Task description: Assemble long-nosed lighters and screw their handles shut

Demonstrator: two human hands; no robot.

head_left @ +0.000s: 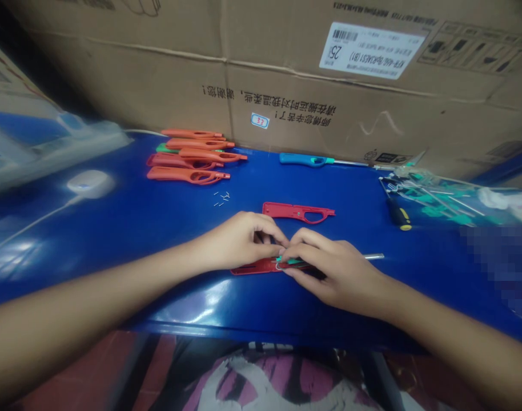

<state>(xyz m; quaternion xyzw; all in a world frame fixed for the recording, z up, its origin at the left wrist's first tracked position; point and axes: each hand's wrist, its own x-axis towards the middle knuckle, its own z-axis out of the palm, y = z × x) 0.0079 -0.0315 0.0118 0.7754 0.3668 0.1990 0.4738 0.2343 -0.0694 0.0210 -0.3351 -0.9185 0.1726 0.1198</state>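
Low on the blue table, a red lighter shell half [252,267] lies under my two hands. Inside it a green part [293,261] and a thin pale wire show. A metal tube [374,256] sticks out beyond my right hand. My left hand [248,240] is closed in a pinch at the middle of the shell; whatever sits between its fingertips is hidden. My right hand [329,265] curls over the shell's right part, thumb and fingers closed around it by the green part. Just above my hands rests another red shell half [297,212], with a trigger loop.
Several orange and red lighter shells [190,174] are stacked at back left, near small screws [221,198]. A blue lighter [304,160] lies before a cardboard box [167,74]. At right are a screwdriver [400,217] and a bag of green-and-metal parts [441,197]; a white round device [89,181] sits left.
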